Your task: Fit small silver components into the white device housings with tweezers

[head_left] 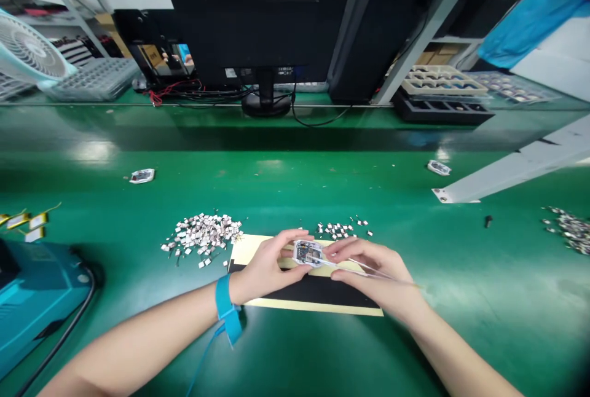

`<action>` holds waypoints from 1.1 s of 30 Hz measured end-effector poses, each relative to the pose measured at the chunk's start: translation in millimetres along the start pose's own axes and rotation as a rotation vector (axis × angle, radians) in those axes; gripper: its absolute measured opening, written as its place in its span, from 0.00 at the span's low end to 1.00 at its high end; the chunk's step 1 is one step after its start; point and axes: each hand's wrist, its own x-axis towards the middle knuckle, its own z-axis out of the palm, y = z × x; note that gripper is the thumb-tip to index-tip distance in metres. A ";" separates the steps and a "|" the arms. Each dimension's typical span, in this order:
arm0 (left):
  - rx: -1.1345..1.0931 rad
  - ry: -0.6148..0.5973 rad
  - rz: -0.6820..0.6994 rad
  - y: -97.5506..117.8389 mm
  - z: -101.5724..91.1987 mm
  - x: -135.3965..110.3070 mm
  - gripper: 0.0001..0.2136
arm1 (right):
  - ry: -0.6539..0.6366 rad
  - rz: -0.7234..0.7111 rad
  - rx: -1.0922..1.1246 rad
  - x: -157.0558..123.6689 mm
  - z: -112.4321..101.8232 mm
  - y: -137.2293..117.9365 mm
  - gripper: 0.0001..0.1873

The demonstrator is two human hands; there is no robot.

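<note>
My left hand (267,265) pinches a small white-cased circuit module (308,254) by its left side, just above a yellow and black pad (308,298) on the green bench. My right hand (375,271) grips thin tweezers (357,265) whose tips rest on the module. A blue wrist strap (225,305) circles my left wrist. A pile of several tiny silver parts (200,234) lies left of the pad, and a smaller scatter of parts (341,228) lies just behind it.
A teal machine (32,298) with a black cable stands at the left edge, yellow-tagged parts (27,222) behind it. Two spare modules (142,176) (439,168) lie further back. A monitor stand (266,99), a fan (27,53), trays (437,93) and a grey bracket (507,172) line the back and right.
</note>
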 end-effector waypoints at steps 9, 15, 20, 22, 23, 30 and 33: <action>0.144 -0.004 0.121 -0.6 -0.8 -4.9 0.20 | -0.164 -0.309 -0.320 -5.6 -2.3 -7.9 0.12; 0.217 0.007 0.166 -0.9 -1.6 -3.9 0.20 | -0.170 -0.345 -0.334 -2.0 -6.3 -11.0 0.12; 0.250 -0.012 0.267 -2.1 -1.9 -2.3 0.20 | -0.180 -0.513 -0.371 -3.0 -0.6 -10.8 0.12; 0.243 -0.011 0.323 -3.7 -2.2 -1.2 0.18 | -0.203 -0.591 -0.399 -5.3 1.2 -12.2 0.14; 0.232 -0.007 0.347 -4.4 -2.4 -0.6 0.16 | -0.214 -0.625 -0.396 -6.7 2.0 -13.3 0.15; 0.133 0.043 0.290 -2.3 -3.8 -0.1 0.05 | -0.021 -0.456 -0.216 -10.7 7.2 -9.8 0.20; 0.082 0.068 0.277 -0.7 -2.8 -1.2 0.07 | 0.074 -0.361 -0.197 -9.1 8.8 -3.3 0.19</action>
